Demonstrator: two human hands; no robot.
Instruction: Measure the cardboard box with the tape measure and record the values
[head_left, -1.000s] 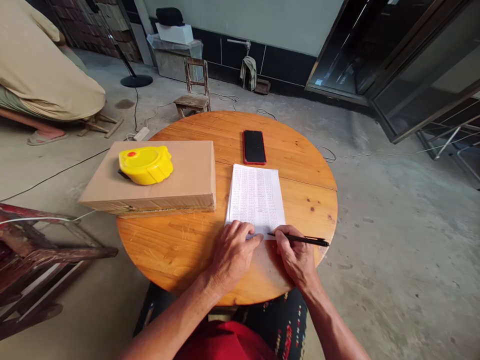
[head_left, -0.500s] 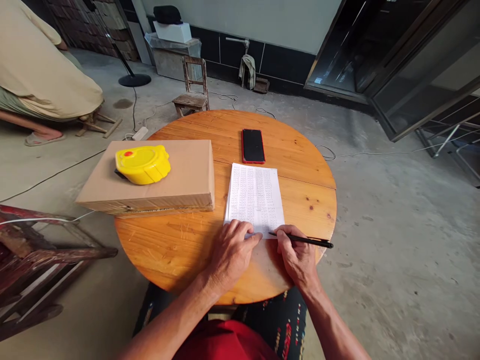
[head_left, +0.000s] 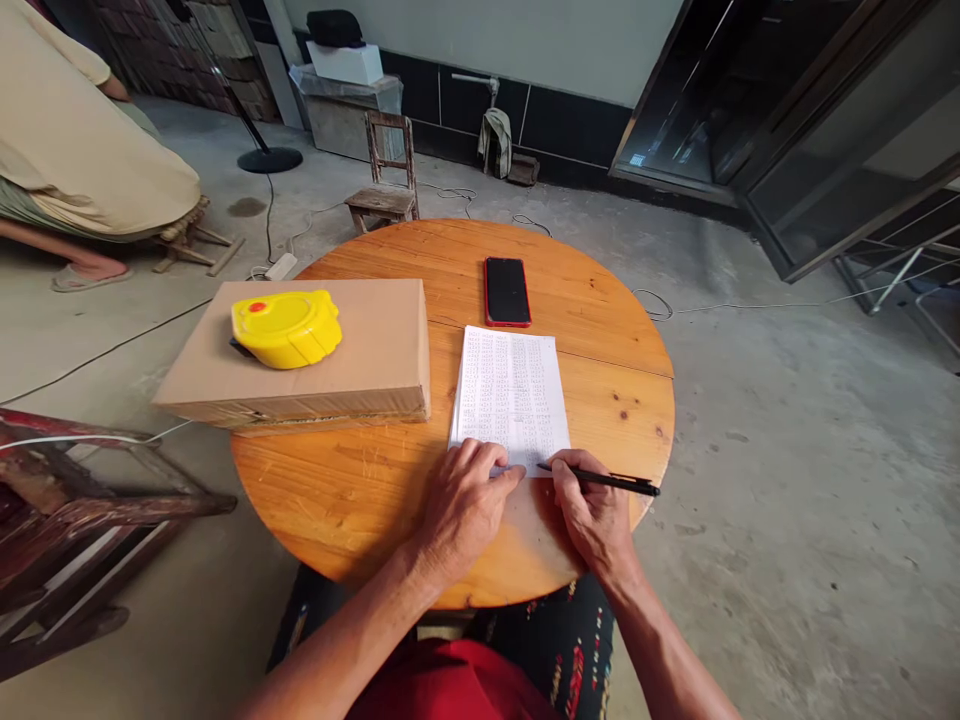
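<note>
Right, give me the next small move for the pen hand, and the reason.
Probably a short pen stroke near the bottom of the paper. The right hand grips the black pen with its tip at that end, the left hand rests on the near-left part, and rows of marks fill much of the page. Whether the tip touches is unclear.

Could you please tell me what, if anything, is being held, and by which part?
The right hand holds the black pen near its tip; the left hand rests on the paper.

Yellow case (head_left: 289,330) atop cardboard box (head_left: 382,345), phone (head_left: 507,292)
</note>
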